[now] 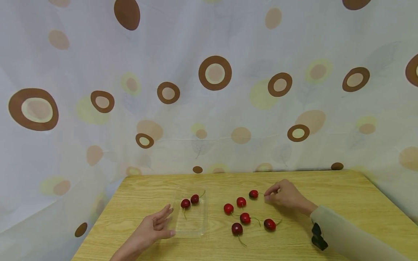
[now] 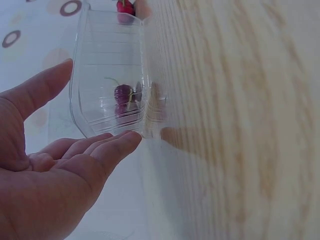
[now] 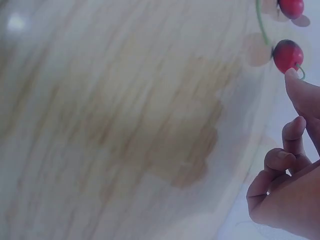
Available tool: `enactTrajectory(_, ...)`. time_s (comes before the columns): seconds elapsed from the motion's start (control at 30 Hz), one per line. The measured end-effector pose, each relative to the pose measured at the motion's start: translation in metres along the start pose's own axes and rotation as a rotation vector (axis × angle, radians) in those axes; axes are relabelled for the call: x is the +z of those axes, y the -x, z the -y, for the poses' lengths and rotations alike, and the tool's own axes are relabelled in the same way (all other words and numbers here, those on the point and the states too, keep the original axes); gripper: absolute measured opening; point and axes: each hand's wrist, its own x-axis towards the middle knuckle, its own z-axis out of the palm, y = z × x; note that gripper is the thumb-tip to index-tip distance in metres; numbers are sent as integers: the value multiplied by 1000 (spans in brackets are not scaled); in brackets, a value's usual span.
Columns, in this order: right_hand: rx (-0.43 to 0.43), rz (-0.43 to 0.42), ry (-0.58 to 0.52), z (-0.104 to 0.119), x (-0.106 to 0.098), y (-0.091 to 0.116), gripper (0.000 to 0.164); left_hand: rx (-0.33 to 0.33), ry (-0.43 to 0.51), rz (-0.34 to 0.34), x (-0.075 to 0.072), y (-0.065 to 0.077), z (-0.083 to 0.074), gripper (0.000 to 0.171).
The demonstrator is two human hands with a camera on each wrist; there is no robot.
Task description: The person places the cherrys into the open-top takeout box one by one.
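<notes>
A clear plastic tray (image 1: 192, 232) lies on the left part of the table, with two dark red cherries (image 1: 185, 203) inside it. My left hand (image 1: 153, 226) is at the tray's left side, thumb and fingers spread apart; in the left wrist view its fingertips reach the near end of the tray. At the back right my right hand (image 1: 287, 195) pinches the stem end of a red cherry (image 1: 253, 194), thumb and index finger close together. The right wrist view shows that cherry (image 3: 288, 56) just beyond the thumb tip, the other fingers curled.
Several loose cherries (image 1: 245, 218) with stems lie on the wooden table (image 1: 147, 188) between the tray and my right hand. The rightmost cherry (image 1: 269, 224) is below that hand. Behind the table hangs a white curtain (image 1: 183, 119) with brown and yellow ovals.
</notes>
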Motion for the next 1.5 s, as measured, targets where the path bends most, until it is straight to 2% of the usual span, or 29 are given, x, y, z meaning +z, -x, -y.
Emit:
enactTrajectory(0.13, -22, -15, -16, 2, -1, 0, 8, 1, 10, 2, 0, 1, 1, 91)
enactTrajectory(0.37, 46, -31, -68, 7, -1, 1, 11, 10, 13, 2, 0, 0, 1, 90)
enactTrajectory(0.57, 58, -27, -98, 15, -1, 0, 17, 15, 19, 7, 0, 1, 0, 90)
enactTrajectory(0.9, 114, -9, -199, 42, 0, -2, 26, 2, 22, 1, 0, -1, 1, 91)
enactTrajectory(1.2, 100, 14, -279, 66, 7, -7, 25, -1, 30, -3, 0, -1, 2, 90)
enactTrajectory(1.5, 70, 39, -317, 89, 24, -19, 21, 7, 21, -5, -1, -1, 3, 93)
